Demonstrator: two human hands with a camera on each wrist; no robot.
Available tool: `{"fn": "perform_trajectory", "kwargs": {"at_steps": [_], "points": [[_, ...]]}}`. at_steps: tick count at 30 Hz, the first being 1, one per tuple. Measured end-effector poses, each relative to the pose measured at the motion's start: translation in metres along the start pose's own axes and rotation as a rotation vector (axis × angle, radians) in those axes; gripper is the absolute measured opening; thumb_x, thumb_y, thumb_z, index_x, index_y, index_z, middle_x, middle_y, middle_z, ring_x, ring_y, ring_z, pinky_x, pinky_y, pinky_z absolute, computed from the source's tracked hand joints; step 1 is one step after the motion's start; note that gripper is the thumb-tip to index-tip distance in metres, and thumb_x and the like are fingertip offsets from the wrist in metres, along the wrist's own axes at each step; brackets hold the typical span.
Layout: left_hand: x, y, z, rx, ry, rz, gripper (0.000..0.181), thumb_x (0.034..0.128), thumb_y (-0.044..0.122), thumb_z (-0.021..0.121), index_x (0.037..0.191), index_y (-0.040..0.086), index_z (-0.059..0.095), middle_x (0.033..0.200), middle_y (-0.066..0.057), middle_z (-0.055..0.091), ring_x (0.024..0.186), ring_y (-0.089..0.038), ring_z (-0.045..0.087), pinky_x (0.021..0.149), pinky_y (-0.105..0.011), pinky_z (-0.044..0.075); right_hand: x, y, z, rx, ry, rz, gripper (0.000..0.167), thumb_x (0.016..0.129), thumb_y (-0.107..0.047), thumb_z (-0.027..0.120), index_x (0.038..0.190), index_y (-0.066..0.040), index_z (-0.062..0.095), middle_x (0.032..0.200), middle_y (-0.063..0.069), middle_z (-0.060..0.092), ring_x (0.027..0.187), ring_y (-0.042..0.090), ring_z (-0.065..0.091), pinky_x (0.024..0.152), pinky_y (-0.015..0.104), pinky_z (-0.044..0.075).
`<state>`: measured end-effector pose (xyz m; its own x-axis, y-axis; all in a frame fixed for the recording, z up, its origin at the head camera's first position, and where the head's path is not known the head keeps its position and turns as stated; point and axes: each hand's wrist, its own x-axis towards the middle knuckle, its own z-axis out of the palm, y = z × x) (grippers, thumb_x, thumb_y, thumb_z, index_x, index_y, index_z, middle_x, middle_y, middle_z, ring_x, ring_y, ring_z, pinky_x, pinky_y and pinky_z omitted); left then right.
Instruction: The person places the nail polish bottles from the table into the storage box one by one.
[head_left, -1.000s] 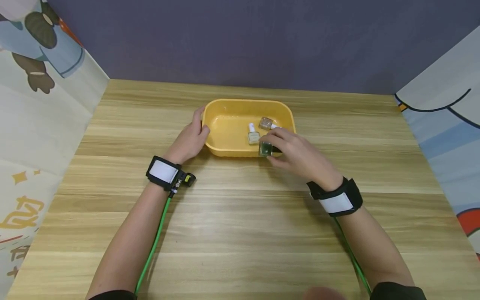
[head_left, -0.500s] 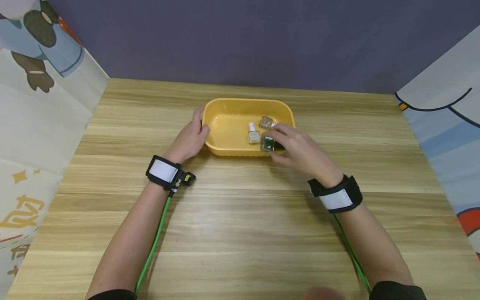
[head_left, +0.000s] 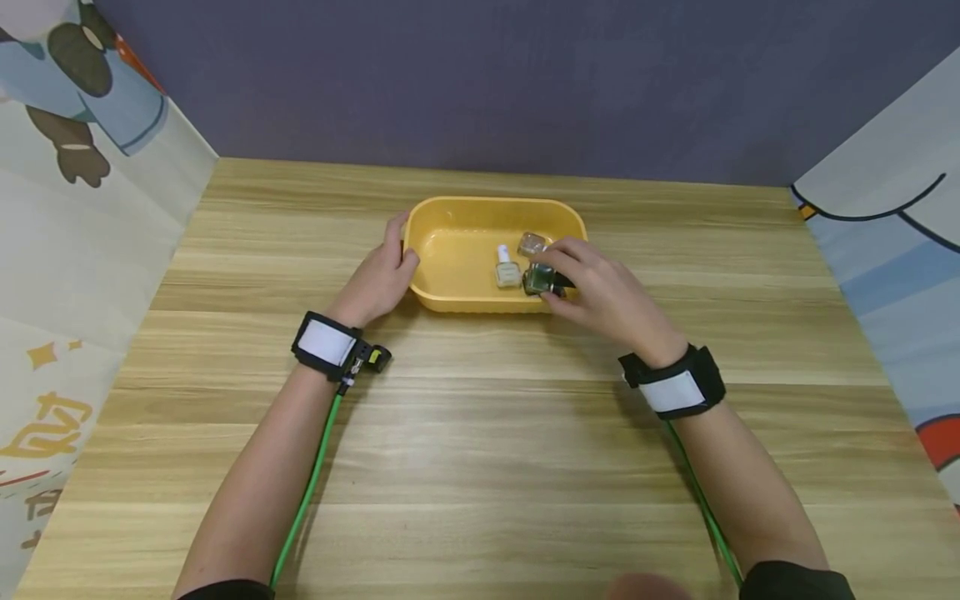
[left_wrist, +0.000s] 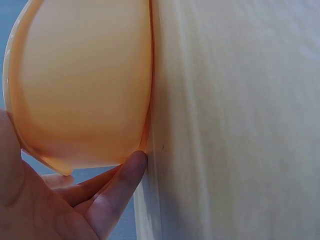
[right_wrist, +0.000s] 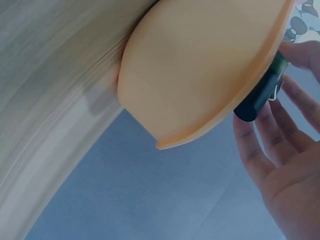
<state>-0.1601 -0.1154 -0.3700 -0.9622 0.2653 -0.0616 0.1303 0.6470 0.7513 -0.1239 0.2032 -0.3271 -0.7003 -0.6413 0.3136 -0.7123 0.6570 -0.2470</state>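
Observation:
A yellow plastic basin [head_left: 453, 265] stands on the table. My left hand [head_left: 378, 282] holds its left end; in the left wrist view the fingertips [left_wrist: 134, 162] reach its lower edge. Over the right part of the basin, my right hand [head_left: 603, 296] pinches a green nail polish bottle [head_left: 540, 277] with a black cap [right_wrist: 257, 97] between thumb and fingers. A dark shape just beneath this bottle is partly hidden. Inside the basin lie a pale nail polish bottle [head_left: 507, 273] with a white cap and a glittery nail polish bottle [head_left: 532, 243], whose cap end is covered by the right hand.
The wooden table [head_left: 480, 450] spreads in front of the basin and to both sides. A dark blue wall [head_left: 495, 83] rises behind it. Printed panels border the left and right. Green cables [head_left: 311, 483] run along both forearms from the wrist straps.
My right hand has carried the green nail polish bottle from over the basin's front rim farther back and slightly right, over the inside. The left hand and basin stay in place.

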Motion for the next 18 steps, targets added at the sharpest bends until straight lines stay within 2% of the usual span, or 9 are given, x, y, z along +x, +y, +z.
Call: {"fn": "perform_trajectory", "kwargs": {"at_steps": [8,11,18], "points": [[0.002,-0.003,0.001,-0.004,0.004,0.004,0.061,0.105,0.026,0.031,0.16,0.016,0.006,0.133,-0.021,0.057,0.078,-0.027,0.057,0.069,-0.037,0.046,0.003,0.007,0.003,-0.006,-0.006,0.015,0.046,0.086,-0.014,0.077,0.128,-0.006,0.063,0.113,0.013,0.06,0.086,0.024,0.06,0.065,0.034,0.05],[0.002,-0.004,0.001,-0.008,0.002,0.002,0.061,0.105,0.027,0.031,0.16,0.016,0.005,0.134,-0.02,0.057,0.077,-0.027,0.057,0.068,-0.037,0.047,0.005,0.011,0.004,0.011,-0.016,0.028,0.047,0.085,-0.014,0.077,0.129,-0.006,0.063,0.115,0.013,0.06,0.089,0.024,0.06,0.069,0.036,0.051],[0.003,-0.005,0.003,-0.007,0.006,0.0,0.062,0.1046,0.027,0.031,0.16,0.015,0.005,0.13,-0.02,0.058,0.074,-0.026,0.057,0.067,-0.038,0.047,0.009,0.017,0.007,0.074,-0.043,0.046,0.057,0.086,-0.013,0.077,0.139,-0.016,0.058,0.119,0.012,0.061,0.097,0.024,0.061,0.073,0.037,0.051]]}}
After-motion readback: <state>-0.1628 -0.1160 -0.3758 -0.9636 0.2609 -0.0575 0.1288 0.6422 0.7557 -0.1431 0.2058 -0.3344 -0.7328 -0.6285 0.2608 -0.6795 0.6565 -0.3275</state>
